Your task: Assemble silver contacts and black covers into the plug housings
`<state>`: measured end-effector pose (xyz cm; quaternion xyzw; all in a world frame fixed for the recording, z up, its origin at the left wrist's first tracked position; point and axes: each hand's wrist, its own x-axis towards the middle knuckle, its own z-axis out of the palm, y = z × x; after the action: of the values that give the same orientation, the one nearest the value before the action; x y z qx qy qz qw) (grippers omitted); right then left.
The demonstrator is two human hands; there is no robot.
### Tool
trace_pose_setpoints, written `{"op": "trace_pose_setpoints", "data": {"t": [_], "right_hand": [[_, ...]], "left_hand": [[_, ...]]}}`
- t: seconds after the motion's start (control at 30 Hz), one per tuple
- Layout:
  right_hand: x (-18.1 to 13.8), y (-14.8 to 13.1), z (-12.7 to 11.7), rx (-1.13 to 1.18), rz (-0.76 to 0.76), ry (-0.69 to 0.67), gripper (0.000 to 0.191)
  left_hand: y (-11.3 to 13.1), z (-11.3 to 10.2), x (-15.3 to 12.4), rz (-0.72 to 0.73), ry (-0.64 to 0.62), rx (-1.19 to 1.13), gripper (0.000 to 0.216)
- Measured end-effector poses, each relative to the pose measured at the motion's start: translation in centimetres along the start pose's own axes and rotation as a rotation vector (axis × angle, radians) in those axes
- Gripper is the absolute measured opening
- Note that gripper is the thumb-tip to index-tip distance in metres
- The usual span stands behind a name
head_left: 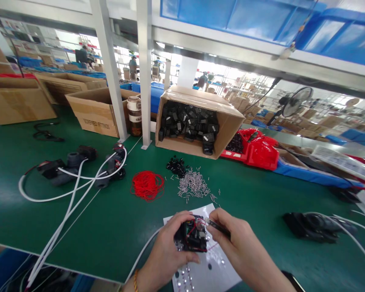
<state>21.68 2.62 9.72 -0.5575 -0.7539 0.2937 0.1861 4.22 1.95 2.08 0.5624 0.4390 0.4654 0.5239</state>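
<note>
My left hand (167, 247) is wrapped round a small open black housing (195, 244) with a circuit board and red wires inside. In my right hand (237, 237) is a slim dark hand tool (218, 228), its pale tip at the housing's right side; its exact kind is not clear. Below both hands lies a white sheet (222, 271) with small shiny round pieces on it. A white cable (146, 245) runs down beside my left forearm.
Beyond my hands lie loose screws (193, 184), small black parts (176, 166) and red wires (147, 185). A tipped cardboard box (228, 117) holds black housings. Valve-like assemblies with white cables (69, 209) lie left; another black assembly (310, 227) lies right. Metal posts (144, 81) rise behind.
</note>
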Motion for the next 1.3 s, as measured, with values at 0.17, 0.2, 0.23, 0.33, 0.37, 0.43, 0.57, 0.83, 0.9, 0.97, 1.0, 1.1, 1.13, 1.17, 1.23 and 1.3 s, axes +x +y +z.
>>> {"op": "trace_pose_setpoints", "data": {"t": [0.17,0.2,0.23,0.33,0.37,0.43,0.57,0.83,0.9,0.97,1.0,1.1,1.13,1.17,1.23,1.3], "right_hand": [[1.0,0.5,0.0,0.01,-0.055,0.02,0.012],[1.5,0.6,-0.1,0.03,-0.071,0.004,0.012],[2.0,0.8,-0.3,0.056,-0.082,-0.024,0.012],[3.5,1.2,-0.9,0.167,-0.098,-0.158,0.011],[4.0,1.2,-1.1,0.206,-0.106,-0.205,0.011],[4.7,1.3,-1.4,0.262,-0.109,-0.282,0.011],[5.7,0.7,-1.4,0.209,-0.089,-0.332,0.012],[6.3,-0.3,-1.0,0.016,-0.081,-0.33,0.012],[6.3,-0.6,-1.1,-0.005,-0.103,-0.332,0.011],[6.3,-0.9,-1.2,-0.036,-0.129,-0.333,0.01],[6.4,-1.1,-1.2,-0.061,-0.137,-0.335,0.009],[6.6,-1.7,-1.0,-0.17,-0.132,-0.332,0.01],[6.6,-1.8,-0.9,-0.209,-0.129,-0.326,0.011],[6.7,-1.9,-0.9,-0.25,-0.129,-0.318,0.012],[6.8,-2.1,-0.7,-0.326,-0.133,-0.306,0.012],[6.8,-2.2,-0.7,-0.38,-0.138,-0.307,0.008]], "left_hand": [[0.0,-0.1,0.0,0.019,-0.021,-0.028,0.065],[0.0,-0.1,-0.1,0.023,-0.032,-0.031,0.065],[0.0,-0.2,-0.2,0.026,-0.043,-0.032,0.066],[-0.6,-0.2,-0.5,0.035,-0.07,-0.039,0.071],[-1.0,-0.1,-0.6,0.031,-0.074,-0.049,0.076],[-1.8,0.0,-0.7,0.02,-0.068,-0.097,0.088],[-3.1,0.5,-0.7,-0.014,-0.05,-0.221,0.1],[-2.8,0.4,-0.7,-0.002,-0.031,-0.199,0.094],[-2.8,0.3,-0.7,-0.014,-0.029,-0.164,0.095],[-2.7,0.3,-0.7,-0.019,-0.027,-0.155,0.097],[-2.8,0.4,-0.7,-0.017,-0.029,-0.165,0.097],[-3.1,0.4,-0.6,0.009,-0.036,-0.208,0.098],[-3.3,0.4,-0.6,0.016,-0.041,-0.214,0.098],[-3.5,0.5,-0.5,0.023,-0.043,-0.213,0.098],[-4.1,0.5,-0.4,0.026,-0.047,-0.205,0.102],[-4.5,0.6,-0.2,0.031,-0.044,-0.212,0.106]]}}
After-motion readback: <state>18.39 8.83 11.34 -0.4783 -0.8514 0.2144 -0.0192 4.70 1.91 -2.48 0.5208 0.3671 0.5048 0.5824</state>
